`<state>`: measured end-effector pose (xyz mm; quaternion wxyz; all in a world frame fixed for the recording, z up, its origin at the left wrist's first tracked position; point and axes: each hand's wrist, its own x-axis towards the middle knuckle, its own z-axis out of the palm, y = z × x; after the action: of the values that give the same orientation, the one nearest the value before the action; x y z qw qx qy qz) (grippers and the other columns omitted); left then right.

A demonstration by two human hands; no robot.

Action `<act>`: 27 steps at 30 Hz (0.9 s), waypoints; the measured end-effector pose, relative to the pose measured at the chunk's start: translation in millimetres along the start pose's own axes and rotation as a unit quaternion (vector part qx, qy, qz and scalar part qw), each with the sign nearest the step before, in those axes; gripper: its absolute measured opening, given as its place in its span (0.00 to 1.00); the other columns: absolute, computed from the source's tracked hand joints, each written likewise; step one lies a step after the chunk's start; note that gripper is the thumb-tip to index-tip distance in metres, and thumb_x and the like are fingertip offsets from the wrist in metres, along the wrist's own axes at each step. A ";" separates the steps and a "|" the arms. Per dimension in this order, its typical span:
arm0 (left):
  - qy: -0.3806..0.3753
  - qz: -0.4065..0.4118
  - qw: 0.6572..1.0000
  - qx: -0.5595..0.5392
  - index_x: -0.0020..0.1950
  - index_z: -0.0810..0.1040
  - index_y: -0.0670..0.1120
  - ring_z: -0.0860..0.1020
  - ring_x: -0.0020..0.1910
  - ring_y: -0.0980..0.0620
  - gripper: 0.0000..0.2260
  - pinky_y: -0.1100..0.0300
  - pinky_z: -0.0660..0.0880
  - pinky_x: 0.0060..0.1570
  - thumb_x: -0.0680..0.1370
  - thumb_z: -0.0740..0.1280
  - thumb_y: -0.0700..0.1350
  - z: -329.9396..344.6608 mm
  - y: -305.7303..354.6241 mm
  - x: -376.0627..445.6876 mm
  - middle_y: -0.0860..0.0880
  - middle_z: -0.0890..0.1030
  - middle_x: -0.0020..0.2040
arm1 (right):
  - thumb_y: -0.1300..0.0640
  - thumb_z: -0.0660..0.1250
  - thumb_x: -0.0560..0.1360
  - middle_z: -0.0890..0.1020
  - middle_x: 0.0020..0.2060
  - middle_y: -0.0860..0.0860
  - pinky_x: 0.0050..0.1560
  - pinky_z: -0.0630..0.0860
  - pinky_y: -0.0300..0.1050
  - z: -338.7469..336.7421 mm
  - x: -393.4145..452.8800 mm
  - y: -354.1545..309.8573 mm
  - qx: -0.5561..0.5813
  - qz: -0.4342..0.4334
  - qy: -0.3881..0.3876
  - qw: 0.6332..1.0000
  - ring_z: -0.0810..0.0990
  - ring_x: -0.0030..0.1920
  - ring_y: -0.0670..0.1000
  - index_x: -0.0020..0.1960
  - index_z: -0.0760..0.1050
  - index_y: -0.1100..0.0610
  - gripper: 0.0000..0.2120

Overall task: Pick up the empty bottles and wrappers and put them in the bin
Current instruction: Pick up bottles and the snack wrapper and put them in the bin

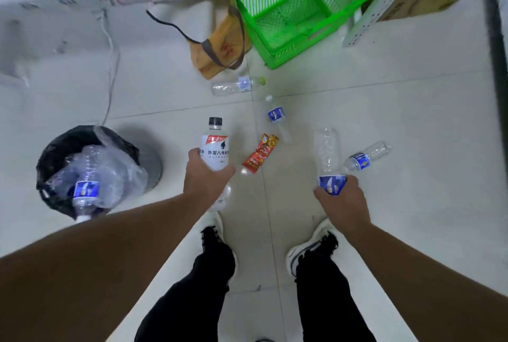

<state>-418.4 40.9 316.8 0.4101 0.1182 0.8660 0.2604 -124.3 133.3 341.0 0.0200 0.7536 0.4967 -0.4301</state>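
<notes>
1. Head view, bin: the bin stands on the floor to the person's left, lined with a black bag. It already holds one clear bottle with a blue label and some crumpled clear plastic.
2. Head view, left hand: the left hand is clenched around a white-labelled bottle with a black cap, held above the floor, to the right of the bin and not yet over it.
3. Head view, right hand: the right hand grasps a clear bottle at its blue label, well apart from the bin.
4. Head view, items left on the floor:
   - a red and yellow wrapper, between the two hands;
   - a bottle with a green cap, near the green crate;
   - a blue-labelled bottle just beyond the wrapper;
   - another blue-labelled bottle to the right.
5. Judgement: the task is in an early stage. One bottle is binned, two are in hand, four items remain.
</notes>
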 end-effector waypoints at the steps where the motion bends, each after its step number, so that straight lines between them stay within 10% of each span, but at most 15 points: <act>1: -0.004 0.001 1.000 -0.002 0.61 0.68 0.56 0.84 0.40 0.53 0.29 0.60 0.74 0.33 0.67 0.79 0.51 -11.8 3.5 -8.9 0.50 0.83 0.47 | 0.46 0.77 0.73 0.81 0.49 0.52 0.45 0.76 0.51 -3.5 -12.2 -5.4 0.002 0.001 -0.001 1.000 0.81 0.44 0.52 0.56 0.72 0.51 0.20; 17: 0.052 -0.043 0.998 -0.013 0.62 0.69 0.56 0.84 0.42 0.51 0.32 0.55 0.77 0.40 0.62 0.79 0.55 -122.7 -55.9 -70.1 0.51 0.84 0.45 | 0.50 0.80 0.72 0.80 0.41 0.45 0.24 0.68 0.31 28.0 -80.5 -34.3 -0.008 -0.053 -0.086 0.995 0.79 0.35 0.43 0.48 0.68 0.48 0.19; 27: 0.044 -0.104 0.993 -0.030 0.64 0.69 0.56 0.83 0.40 0.55 0.34 0.60 0.72 0.35 0.60 0.76 0.57 -112.3 -95.5 -91.3 0.52 0.83 0.46 | 0.52 0.80 0.72 0.80 0.50 0.51 0.40 0.75 0.47 37.6 -74.9 -52.5 -0.024 -0.020 -0.168 0.985 0.81 0.44 0.52 0.66 0.66 0.52 0.30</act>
<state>-446.2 -116.9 382.9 0.3995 0.0034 0.8827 0.2475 -198.4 87.8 388.2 0.1122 0.6597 0.5115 -0.5391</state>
